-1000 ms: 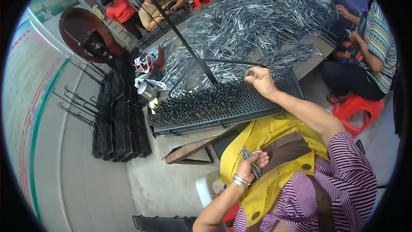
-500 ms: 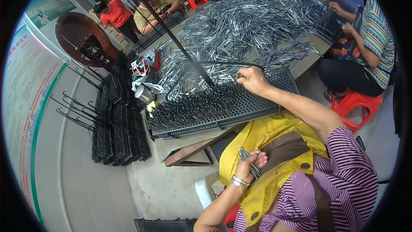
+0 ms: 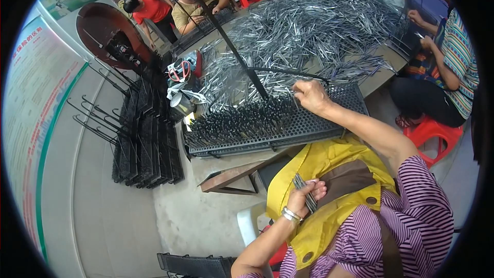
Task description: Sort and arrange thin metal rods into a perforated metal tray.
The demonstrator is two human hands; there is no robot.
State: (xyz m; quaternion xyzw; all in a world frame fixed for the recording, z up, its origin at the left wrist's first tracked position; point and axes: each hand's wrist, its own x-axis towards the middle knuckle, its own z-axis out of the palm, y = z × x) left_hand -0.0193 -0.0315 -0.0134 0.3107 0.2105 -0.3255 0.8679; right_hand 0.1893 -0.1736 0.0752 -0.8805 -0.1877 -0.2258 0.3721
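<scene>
My left hand (image 3: 303,198) is closed around a bundle of thin metal rods (image 3: 312,203) in front of my yellow apron (image 3: 290,175). Over the black perforated rack (image 3: 342,105), my right hand (image 3: 314,98) is pinched, palm down. What sits between its fingertips is too small to make out. Dark thin rods (image 3: 242,126) stand upright and close together in the left and middle part of the rack. Bare holes show at its right end, beneath my right forearm. A black bar handle (image 3: 234,49) rises slantwise from the rack.
A large heap of loose metal rods (image 3: 319,25) covers the table beyond the rack. Black racks (image 3: 146,144) with hooks are stacked at left. Red-handled scissors (image 3: 179,72) and a metal cup (image 3: 181,104) lie near the left edge. Co-workers sit around; a red stool (image 3: 435,136) stands at right.
The whole view has shifted slightly, so the scene appears farther right. My right hand stays above the rack with its fingers still pinched; my left hand keeps its bundle of rods.
</scene>
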